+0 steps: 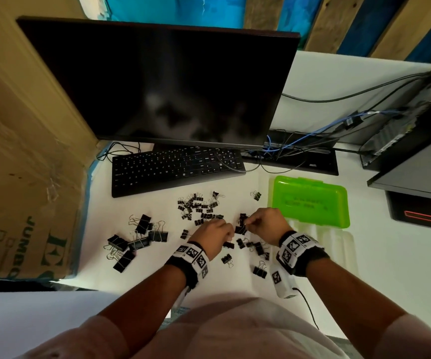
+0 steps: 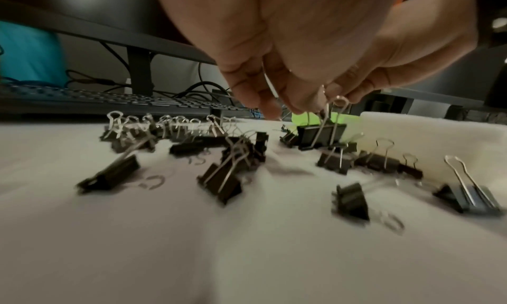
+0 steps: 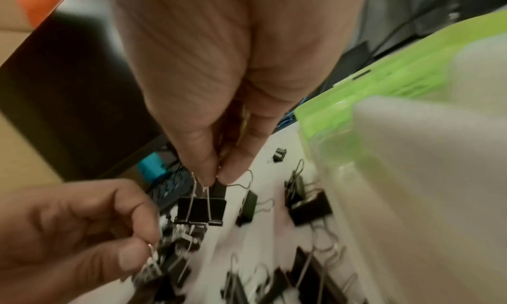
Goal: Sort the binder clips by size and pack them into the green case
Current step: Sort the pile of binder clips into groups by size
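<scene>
The right hand [image 3: 219, 92] pinches the wire handles of a medium binder clip [image 3: 201, 210] between thumb and fingertip, and the black body hangs just below the pinch. Just left of that grip, the left hand [image 3: 76, 228] has its fingers curled and pinches the wire of another clip [image 3: 153, 265]; how that one hangs is too blurred to tell. Under and nearer than both grips, medium clips [image 1: 259, 270] lie scattered on the white desk [image 1: 390, 268]. Well to the left of the grips sits a group of large clips [image 1: 136, 239], some touching each other. Just beyond the hands lies a heap of small clips [image 1: 196, 206], with one lone clip [image 1: 255, 195] off to its right. To the right of the right-hand grip, close by, the green case [image 1: 310, 203] lies on the desk. Farther off stand a black keyboard [image 1: 175, 169] and, behind it, a dark monitor [image 1: 162, 81]
</scene>
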`<state>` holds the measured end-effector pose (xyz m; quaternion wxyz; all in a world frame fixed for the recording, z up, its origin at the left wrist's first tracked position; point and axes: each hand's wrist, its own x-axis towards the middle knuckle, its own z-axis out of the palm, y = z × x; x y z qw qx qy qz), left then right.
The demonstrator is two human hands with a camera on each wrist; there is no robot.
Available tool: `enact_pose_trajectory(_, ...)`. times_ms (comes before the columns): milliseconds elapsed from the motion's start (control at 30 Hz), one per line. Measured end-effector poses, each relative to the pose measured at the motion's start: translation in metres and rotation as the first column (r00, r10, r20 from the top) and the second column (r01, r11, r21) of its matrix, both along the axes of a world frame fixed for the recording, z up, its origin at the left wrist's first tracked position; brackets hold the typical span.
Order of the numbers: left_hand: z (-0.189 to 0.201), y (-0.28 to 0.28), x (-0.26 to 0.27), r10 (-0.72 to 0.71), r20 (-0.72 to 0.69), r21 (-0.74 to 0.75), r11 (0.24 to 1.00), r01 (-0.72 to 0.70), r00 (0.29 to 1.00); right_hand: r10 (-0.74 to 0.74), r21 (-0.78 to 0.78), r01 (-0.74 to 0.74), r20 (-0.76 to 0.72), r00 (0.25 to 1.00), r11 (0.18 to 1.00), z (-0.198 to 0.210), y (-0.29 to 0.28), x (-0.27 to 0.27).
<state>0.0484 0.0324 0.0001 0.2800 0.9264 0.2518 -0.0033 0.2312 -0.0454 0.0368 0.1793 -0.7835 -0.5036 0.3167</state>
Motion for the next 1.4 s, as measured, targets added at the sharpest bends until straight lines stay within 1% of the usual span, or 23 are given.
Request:
enact_pose_trajectory(67, 0.011, 0.005, 0.016, 0.044, -0.025, -0.071, 0.996, -0.046, 0.999, -0.107, 0.007, 0.107, -0.03, 0.994, 0.994, 0.005, -0.007, 0.014)
enact_pose_trajectory(133, 0.021, 0.012, 0.035, 0.059, -0.115, -0.138, 0.988, -0.075, 0.992, -0.159, -0.017, 0.158, -0.045, 0.986, 0.987, 0.007, -0.014, 0.027)
enact_pose_trajectory(200, 0.027, 0.017, 0.053, 0.022, -0.199, -0.113, 0.993, -0.045, 0.98, -0.173, -0.055, 0.171, -0.048, 0.984, 0.984, 0.008, -0.021, 0.036)
enact_pose_trajectory(300, 0.024, 0.02, 0.074, -0.072, -0.304, -0.038, 0.997, 0.063, 0.95, -0.189, -0.096, 0.181, -0.076, 0.979, 0.979, 0.008, -0.032, 0.04)
enact_pose_trajectory(400, 0.014, 0.019, 0.086, -0.093, -0.398, -0.028, 0.996, 0.09, 0.913, -0.197, -0.095, 0.188, -0.099, 0.976, 0.978, 0.011, -0.038, 0.041)
enact_pose_trajectory(500, 0.01, 0.016, 0.089, -0.078, -0.412, 0.005, 0.996, 0.088, 0.908, -0.201, -0.094, 0.191, -0.115, 0.973, 0.977, 0.013, -0.04, 0.043)
enact_pose_trajectory(567, 0.012, 0.017, 0.089, -0.041, -0.369, -0.024, 0.999, 0.035, 0.928, -0.19, -0.098, 0.179, -0.12, 0.974, 0.979, 0.013, -0.039, 0.043)
enact_pose_trajectory(700, 0.033, 0.024, 0.071, 0.112, -0.197, -0.129, 0.982, -0.139, 0.974, -0.102, -0.081, 0.093, -0.107, 0.989, 0.992, 0.017, -0.026, 0.033)
enact_pose_trajectory(767, 0.044, 0.025, 0.046, 0.182, -0.126, -0.192, 0.96, -0.204, 0.975, -0.018, -0.072, 0.01, -0.109, 0.994, 0.997, 0.02, -0.014, 0.018)
enact_pose_trajectory(833, 0.049, 0.026, 0.012, 0.26, -0.095, -0.234, 0.932, -0.275, 0.961, 0.062, -0.069, -0.072, -0.135, 0.989, 0.995, 0.02, -0.001, -0.003)
enact_pose_trajectory(933, 0.044, 0.024, -0.047, 0.329, -0.124, -0.234, 0.907, -0.349, 0.936, 0.209, -0.089, -0.228, -0.181, 0.961, 0.97, 0.015, 0.016, -0.042)
enact_pose_trajectory(1033, 0.034, 0.015, -0.092, 0.383, -0.245, -0.249, 0.863, -0.44, 0.891, 0.405, -0.139, -0.433, -0.19, 0.894, 0.891, 0.008, 0.025, -0.082)
enact_pose_trajectory(1100, 0.028, 0.008, -0.111, 0.412, -0.324, -0.243, 0.834, -0.496, 0.852, 0.491, -0.169, -0.522, -0.191, 0.85, 0.836, -0.001, 0.03, -0.105)
enact_pose_trajectory(1200, 0.018, -0.001, -0.128, 0.499, -0.332, -0.268, 0.764, -0.587, 0.801, 0.53, -0.205, -0.56, -0.185, 0.828, 0.803, -0.016, 0.034, -0.128)
enact_pose_trajectory(1300, 0.013, -0.007, -0.132, 0.501, -0.317, -0.264, 0.768, -0.583, 0.805, 0.545, -0.176, -0.57, -0.172, 0.821, 0.803, -0.021, 0.034, -0.137)
enact_pose_trajectory(1400, 0.019, -0.004, -0.13, 0.528, -0.256, -0.253, 0.772, -0.584, 0.809, 0.514, -0.109, -0.532, -0.155, 0.844, 0.84, -0.014, 0.03, -0.125)
